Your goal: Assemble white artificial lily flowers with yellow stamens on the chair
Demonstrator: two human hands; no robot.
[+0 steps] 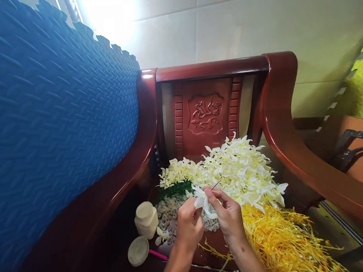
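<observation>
In front of the chair seat, both my hands meet at a white artificial flower [201, 201]. My left hand [187, 223] is closed at the flower's lower left side, its fingertips partly hidden. My right hand [229, 215] pinches the flower from the right between thumb and fingers. A thin dark wire-like piece [215, 186] sticks out beside the right fingers; how it joins the flower is not visible. Behind my hands lies a large heap of white and pale yellow flowers [242, 169]. Many small pale rings [211, 224] are spread beneath them.
Yellow stringy stamens [282, 241] are heaped at the right. Dark green pieces [175, 189] lie behind the rings. On the left stand a cream jar [146, 220], a round lid [138, 251] and a pink stick [158, 254]. The wooden chair [203, 70] has raised arms; a blue foam mat [74, 110] rises at left.
</observation>
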